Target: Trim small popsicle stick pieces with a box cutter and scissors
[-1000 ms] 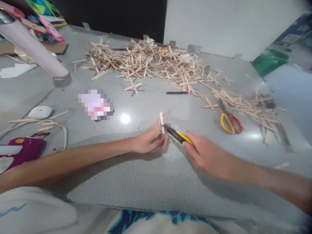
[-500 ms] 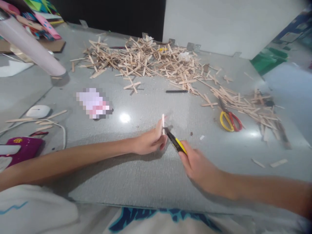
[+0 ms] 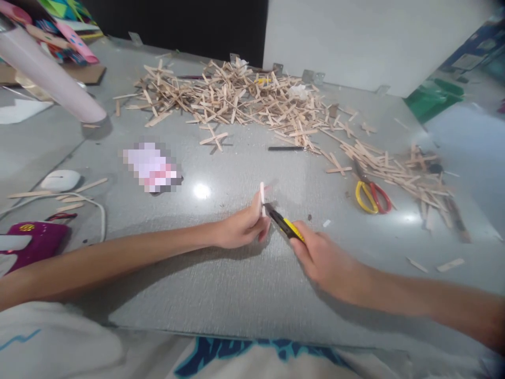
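We take the scissors (image 3: 371,195), with their looped yellow and red handles, as our landmark on the grey tabletop (image 3: 236,284), whose surface is finely grained and glossy enough to throw back a bright spot of light. Well to the left of the scissors, our left hand (image 3: 242,229) pinches a thin, flat, pale wooden stick (image 3: 262,198) between its fingertips and holds it upright above the tabletop. Between that stick and the scissors, our right hand (image 3: 325,258) is closed around a slim utility knife (image 3: 283,225) with a yellow and black plastic body; its dark tip meets the lower part of the stick at the left fingertips. Beyond the scissors, toward the far edge, sprawls a wide, loose heap of wooden sticks (image 3: 236,100), many of them crossed over one another, and the heap trails down to a thinner scatter just behind and to the right of the scissors. A narrow black rod (image 3: 286,148) lies flat to the left of the scissors, near the heap. Far to the left of the scissors sit a smooth white rounded mouse (image 3: 61,180) and a shiny magenta device (image 3: 33,239).
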The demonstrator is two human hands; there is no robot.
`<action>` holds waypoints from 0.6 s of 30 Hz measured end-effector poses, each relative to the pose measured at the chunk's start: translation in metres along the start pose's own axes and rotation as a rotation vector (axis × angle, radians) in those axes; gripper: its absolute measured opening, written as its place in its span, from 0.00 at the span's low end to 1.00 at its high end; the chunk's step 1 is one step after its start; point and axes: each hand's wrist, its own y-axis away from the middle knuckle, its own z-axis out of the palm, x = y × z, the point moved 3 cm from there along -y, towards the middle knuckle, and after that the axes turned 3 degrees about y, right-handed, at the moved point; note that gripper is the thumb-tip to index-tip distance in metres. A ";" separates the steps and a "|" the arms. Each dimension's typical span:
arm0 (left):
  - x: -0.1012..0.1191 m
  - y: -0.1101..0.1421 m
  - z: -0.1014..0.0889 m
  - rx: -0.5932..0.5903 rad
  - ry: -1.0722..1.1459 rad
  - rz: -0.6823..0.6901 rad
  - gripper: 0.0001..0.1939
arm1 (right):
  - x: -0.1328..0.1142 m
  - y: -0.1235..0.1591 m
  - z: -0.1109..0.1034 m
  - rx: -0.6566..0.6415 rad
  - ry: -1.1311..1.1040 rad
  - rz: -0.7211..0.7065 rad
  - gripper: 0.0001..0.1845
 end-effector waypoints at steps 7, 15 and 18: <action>0.002 0.001 -0.002 0.001 0.011 -0.008 0.41 | 0.000 -0.002 0.001 -0.098 -0.091 0.035 0.11; 0.002 0.002 0.001 -0.052 -0.075 0.039 0.44 | -0.001 0.002 -0.022 -0.292 -0.171 0.046 0.16; 0.000 0.003 0.001 -0.043 -0.075 0.037 0.44 | -0.001 0.002 -0.017 -0.308 -0.156 0.067 0.16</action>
